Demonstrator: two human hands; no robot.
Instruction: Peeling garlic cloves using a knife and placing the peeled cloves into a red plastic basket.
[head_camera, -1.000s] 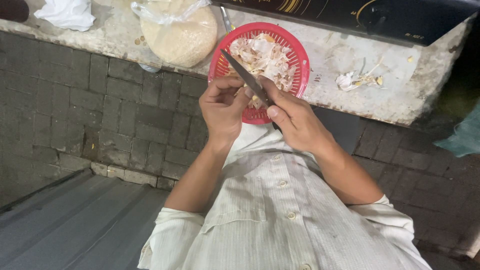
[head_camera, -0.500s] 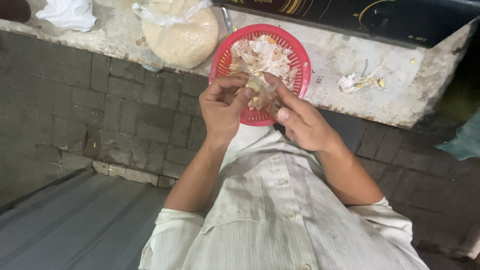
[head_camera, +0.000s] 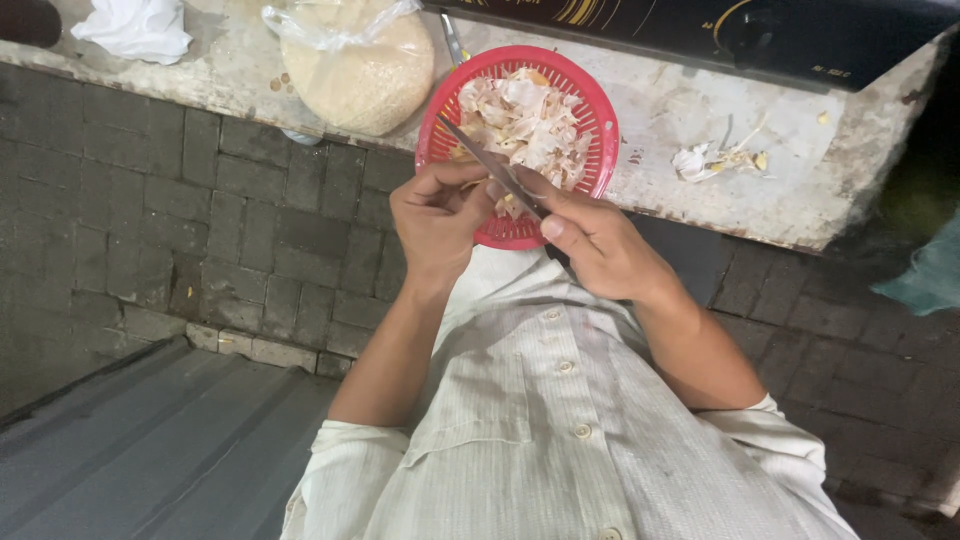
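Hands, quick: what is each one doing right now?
Left hand: closed, pinching a small item that cannot be identified, above the red basket.
Right hand: closed on a knife.

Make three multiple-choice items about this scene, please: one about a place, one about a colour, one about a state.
1. Where does the clear bag of pale grains lie?
A. on the stone ledge, left of the basket
B. inside the basket
C. on the floor

2. What colour is the basket?
A. blue
B. red
C. green

3. How is the knife held?
A. lying loose on the ledge
B. standing in the bag
C. gripped in the right hand, blade over the basket

Key: 1 A, the bag rests on the ledge beside the basket's left rim. 2 B, its rim and mesh wall are red. 3 C, the right hand grips the handle, and the blade points up over the peels while the left hand pinches a small piece against it.
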